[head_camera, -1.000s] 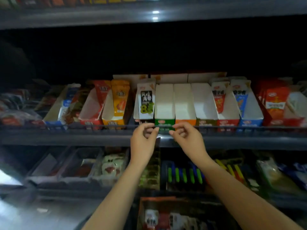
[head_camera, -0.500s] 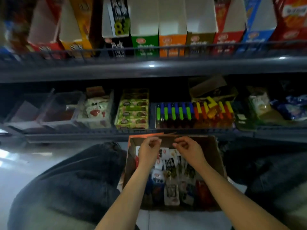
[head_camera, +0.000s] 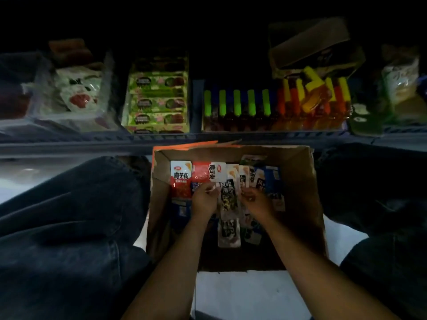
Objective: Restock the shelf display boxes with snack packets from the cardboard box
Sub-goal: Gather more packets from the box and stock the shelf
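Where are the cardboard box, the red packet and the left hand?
cardboard box (head_camera: 300, 204): head view, bare inner right wall.
red packet (head_camera: 181, 179): head view, printed front, at the box's far left.
left hand (head_camera: 204, 202): head view, back of the hand, fingers among the packets.

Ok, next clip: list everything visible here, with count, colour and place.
cardboard box: one, brown, open on the floor between the knees.
snack packets: many, count unclear; red, white, blue and black; loose inside the box.
green bar packs: a stack, green, shelf behind the box, centre left.
green-capped tubes: five visible, shelf centre.
yellow-capped tubes: several, orange bodies, shelf right of centre.
white pouches: several, white with red, shelf left.
trouser legs: two, dark, either side of the box.
left hand: pinches a packet.
right hand: fingers curled among the packets; grip unclear.
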The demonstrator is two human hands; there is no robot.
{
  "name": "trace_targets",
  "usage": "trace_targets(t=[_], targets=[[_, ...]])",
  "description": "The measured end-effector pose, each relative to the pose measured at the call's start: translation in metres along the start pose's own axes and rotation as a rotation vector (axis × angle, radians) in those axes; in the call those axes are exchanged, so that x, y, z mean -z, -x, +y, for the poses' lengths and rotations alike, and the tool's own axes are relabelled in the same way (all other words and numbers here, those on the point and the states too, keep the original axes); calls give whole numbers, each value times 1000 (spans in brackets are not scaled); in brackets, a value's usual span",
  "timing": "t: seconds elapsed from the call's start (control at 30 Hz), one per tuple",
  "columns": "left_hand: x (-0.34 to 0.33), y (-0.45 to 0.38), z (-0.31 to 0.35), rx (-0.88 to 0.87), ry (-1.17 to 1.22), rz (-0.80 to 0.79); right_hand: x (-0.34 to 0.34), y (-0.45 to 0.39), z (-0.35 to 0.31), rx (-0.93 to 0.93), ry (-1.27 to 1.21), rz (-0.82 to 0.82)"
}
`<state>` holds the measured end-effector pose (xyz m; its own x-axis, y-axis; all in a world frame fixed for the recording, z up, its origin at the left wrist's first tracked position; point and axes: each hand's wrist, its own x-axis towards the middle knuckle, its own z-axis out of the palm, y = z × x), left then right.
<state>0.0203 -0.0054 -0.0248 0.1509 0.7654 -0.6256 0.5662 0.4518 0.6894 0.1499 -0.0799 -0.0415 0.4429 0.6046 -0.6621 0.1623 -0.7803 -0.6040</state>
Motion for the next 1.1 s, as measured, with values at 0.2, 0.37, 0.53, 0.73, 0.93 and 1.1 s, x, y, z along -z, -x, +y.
trace_targets(t=[0.2,0.37,0.53,0.73,0.93,1.1], targets=[[-13,-13,-15,62,-100,-34,-17,-17,24,-114,-42,-33],[-26,-29,-21,106,-136,-90,-23,-25,20,-102,1,-21],[-30,-32,-29,75,-111,-98,-26,-35,25,-155,-12,3],[-34,-29,-15,127,-111,-204,-16,-27,30,-299,-271,-16],[-39,-17,-7,77,-44,-234,10,-17,27,-289,-364,-4],[-31,-2,10,107,20,-256,32,5,16,-235,-390,-48]])
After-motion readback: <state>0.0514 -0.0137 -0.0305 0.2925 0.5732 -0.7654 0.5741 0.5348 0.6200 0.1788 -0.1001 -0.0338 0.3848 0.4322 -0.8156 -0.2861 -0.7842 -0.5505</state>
